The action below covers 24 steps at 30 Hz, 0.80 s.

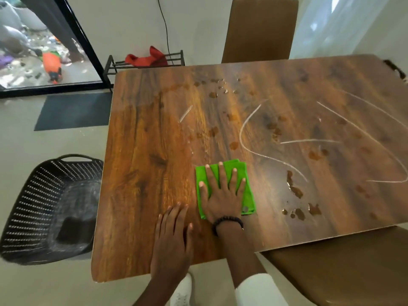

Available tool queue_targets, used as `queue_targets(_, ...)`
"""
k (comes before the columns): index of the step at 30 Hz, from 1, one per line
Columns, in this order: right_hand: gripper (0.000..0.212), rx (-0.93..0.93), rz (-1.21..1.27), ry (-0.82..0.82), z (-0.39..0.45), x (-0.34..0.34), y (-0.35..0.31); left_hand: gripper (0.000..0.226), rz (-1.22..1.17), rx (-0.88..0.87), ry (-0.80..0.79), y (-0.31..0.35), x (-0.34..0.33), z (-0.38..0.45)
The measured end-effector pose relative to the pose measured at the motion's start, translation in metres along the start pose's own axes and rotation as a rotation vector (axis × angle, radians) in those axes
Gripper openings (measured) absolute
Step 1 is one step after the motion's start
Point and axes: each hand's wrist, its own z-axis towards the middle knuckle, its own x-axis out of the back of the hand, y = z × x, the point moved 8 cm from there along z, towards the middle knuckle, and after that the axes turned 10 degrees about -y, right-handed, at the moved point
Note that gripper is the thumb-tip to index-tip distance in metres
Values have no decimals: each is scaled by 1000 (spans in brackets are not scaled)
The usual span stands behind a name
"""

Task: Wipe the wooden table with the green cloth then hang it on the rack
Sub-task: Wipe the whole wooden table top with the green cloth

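The right hand (223, 195) lies flat on the green cloth (225, 187), its grip spread wide, fingers fanned and pressing the folded cloth onto the counter (143, 173) in the lower middle of the frame. A dark bead bracelet (227, 222) circles that wrist. The left hand (173, 235) rests palm-down on bare wood just left of the cloth, its grip open with fingers loosely together, holding nothing. White curved streaks (249, 133) and brown wet spots (293, 191) mark the counter to the right of the cloth and above it. The rack (145, 62) stands at upper centre beyond the counter's far edge, with a red cloth (148, 57) draped on it. A black basket (50, 208) sits on the floor at lower left.
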Motion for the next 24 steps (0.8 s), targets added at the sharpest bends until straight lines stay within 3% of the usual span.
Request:
queue_targets(3, 57, 224, -71, -90, -20, -13, -22, 48, -14, -6, 1, 2, 2, 0)
queue_targets(6, 56, 340, -145, -139, -49, -8, 15, 47, 4, -30, -31, 7, 3, 1)
queue_targets(8, 56, 204, -160, -130, -55, 4, 72, 47, -9, -15, -51, 7, 4, -2)
queue_targets(11, 56, -144, -69, -114, -43, 29, 144, 48, -51, -24, -88, 19, 7, 4)
queue_targets(15, 59, -302, 32, -82, -11, 31, 117, 48, -45, -89, -125, 38, 0, 36)
queue_targets(18, 60, 10, -99, -162, -12, 13, 59, 49, -89, -19, -113, 37, -4, 56)
queue_targets(21, 58, 401, -258, -293, -45, 10, 65, 49, -134, -39, -133, 34, -6, 58)
queue_targets(23, 58, 444, -318, -361, -57, 20, 114, 50, -127, -27, -157, 32, -8, 56)
queue_targets(24, 58, 370, -315, -350, -53, 32, 145, 51, -118, -4, -164, 33, -8, 56)
